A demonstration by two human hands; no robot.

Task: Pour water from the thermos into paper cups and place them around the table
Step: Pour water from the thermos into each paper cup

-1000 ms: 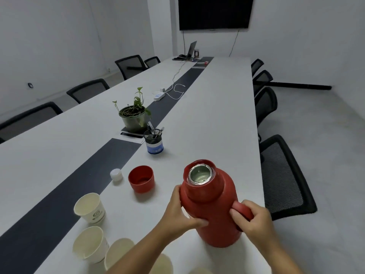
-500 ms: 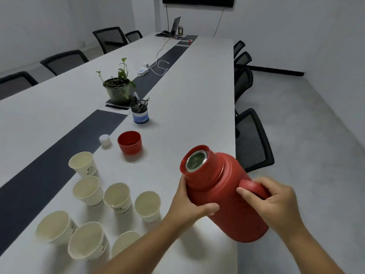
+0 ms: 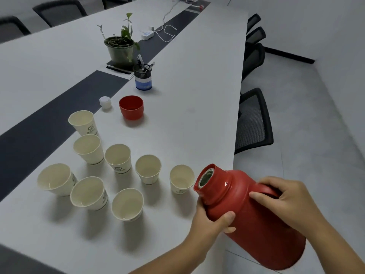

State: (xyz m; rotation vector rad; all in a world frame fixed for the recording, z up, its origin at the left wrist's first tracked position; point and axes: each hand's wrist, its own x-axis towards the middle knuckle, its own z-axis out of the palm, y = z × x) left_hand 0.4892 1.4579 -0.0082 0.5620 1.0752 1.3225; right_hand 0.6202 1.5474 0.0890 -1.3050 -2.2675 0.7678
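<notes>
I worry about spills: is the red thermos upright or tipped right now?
Tipped. The thermos leans mouth-first toward the nearest paper cup; no water shows leaving it.

Open lane down the table's right edge — cups crowd the near left.
Eight paper cups (image 3: 118, 158) cluster toward the near-left corner with narrow gaps; beyond stand the red lid (image 3: 131, 107), white stopper (image 3: 105, 101), pen holder (image 3: 143, 78) and plant (image 3: 120, 49) — bare table (image 3: 197, 95) runs rightward.
</notes>
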